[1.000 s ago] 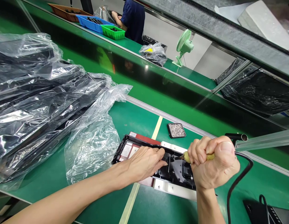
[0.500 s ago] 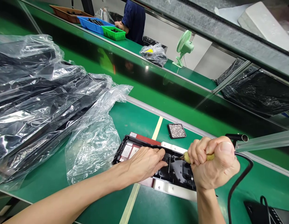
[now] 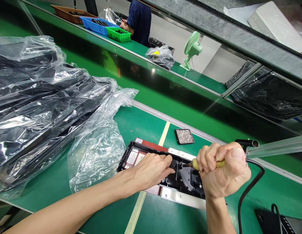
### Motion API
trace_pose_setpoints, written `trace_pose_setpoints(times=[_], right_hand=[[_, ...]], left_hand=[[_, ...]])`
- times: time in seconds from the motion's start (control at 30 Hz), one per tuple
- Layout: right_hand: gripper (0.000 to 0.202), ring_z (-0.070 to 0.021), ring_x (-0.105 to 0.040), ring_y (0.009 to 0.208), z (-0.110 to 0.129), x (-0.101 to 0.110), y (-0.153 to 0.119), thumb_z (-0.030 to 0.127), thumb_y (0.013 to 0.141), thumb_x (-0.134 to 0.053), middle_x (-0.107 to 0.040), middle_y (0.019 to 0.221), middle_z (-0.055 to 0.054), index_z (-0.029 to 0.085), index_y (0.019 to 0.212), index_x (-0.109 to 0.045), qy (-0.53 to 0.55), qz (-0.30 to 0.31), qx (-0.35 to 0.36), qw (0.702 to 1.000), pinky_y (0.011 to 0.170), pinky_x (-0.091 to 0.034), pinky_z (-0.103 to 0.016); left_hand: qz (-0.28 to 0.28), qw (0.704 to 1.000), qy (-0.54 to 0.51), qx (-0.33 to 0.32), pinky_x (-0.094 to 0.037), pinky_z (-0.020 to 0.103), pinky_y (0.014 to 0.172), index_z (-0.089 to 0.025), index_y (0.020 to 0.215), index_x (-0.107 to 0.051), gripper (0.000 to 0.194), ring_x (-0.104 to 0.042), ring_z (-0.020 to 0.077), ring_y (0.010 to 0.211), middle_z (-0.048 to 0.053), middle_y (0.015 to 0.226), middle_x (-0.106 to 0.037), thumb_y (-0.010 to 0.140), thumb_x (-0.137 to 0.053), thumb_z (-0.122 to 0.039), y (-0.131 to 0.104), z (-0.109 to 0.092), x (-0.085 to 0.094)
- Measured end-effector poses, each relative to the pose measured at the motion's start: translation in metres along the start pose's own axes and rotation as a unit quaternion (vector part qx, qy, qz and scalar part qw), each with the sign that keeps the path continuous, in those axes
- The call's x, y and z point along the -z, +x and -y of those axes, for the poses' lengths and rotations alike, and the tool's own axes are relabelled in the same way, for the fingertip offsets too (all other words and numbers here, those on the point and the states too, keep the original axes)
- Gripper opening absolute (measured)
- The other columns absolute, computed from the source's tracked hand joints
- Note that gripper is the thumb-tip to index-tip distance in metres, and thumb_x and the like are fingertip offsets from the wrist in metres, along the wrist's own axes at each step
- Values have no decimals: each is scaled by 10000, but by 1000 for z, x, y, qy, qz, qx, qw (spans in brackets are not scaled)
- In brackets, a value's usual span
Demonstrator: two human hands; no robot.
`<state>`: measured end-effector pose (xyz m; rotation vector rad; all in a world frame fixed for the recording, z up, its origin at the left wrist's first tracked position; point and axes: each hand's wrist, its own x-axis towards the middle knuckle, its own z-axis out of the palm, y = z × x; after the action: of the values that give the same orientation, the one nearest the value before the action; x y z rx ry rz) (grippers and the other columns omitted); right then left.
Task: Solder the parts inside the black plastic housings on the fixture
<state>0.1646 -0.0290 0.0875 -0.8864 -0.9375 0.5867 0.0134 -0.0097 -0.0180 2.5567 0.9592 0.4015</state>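
Note:
My right hand (image 3: 225, 169) is closed in a fist around the yellow handle of a soldering iron (image 3: 195, 164). The iron points left, its tip down at a black plastic housing (image 3: 186, 177), beside a small post; the exact contact is too small to make out. Across the housing's middle lies my left hand (image 3: 154, 169), fingers bent and pressed on it, thumb close to the iron's tip. Part of the housing is hidden under this hand. White blocks (image 3: 182, 198) and a dark red board (image 3: 153, 189) support it from below. A black cable (image 3: 246, 191) trails behind my right hand.
Behind the housing stands a small black tray (image 3: 184, 136) of tiny silvery metal pieces. Plastic-bagged black parts (image 3: 43, 97) are piled at left. A metal tube (image 3: 247, 143) sticks out near my right hand. Beyond the divider are bins (image 3: 118, 34), a fan (image 3: 192, 48) and a person (image 3: 140, 21).
Both my hands and the soldering iron hold nearly the same position. In the background, the other person's hand has lifted slightly near the bins.

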Motion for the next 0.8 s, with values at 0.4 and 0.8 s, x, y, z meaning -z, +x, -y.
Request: trace_pose_setpoints(times=[0.4, 0.8], right_hand=[[353, -61, -276, 315, 0, 1, 0, 290, 905, -594, -366, 408, 87, 200, 591, -460, 3, 1, -2, 1000, 306, -274, -172], [365, -58, -269, 315, 0, 1, 1, 281, 903, -598, -361, 406, 86, 198, 582, -445, 3, 1, 1, 1000, 301, -272, -173]], left_hand=[[1, 1000, 3, -3, -164, 341, 498, -218, 871, -442, 269, -653, 206, 603, -4, 756, -647, 1038, -521, -413, 1, 1, -1], [2, 1000, 1, -3, -161, 331, 493, -223, 865, -434, 272, -640, 203, 583, -10, 732, -641, 1046, -503, -414, 0, 0, 0]])
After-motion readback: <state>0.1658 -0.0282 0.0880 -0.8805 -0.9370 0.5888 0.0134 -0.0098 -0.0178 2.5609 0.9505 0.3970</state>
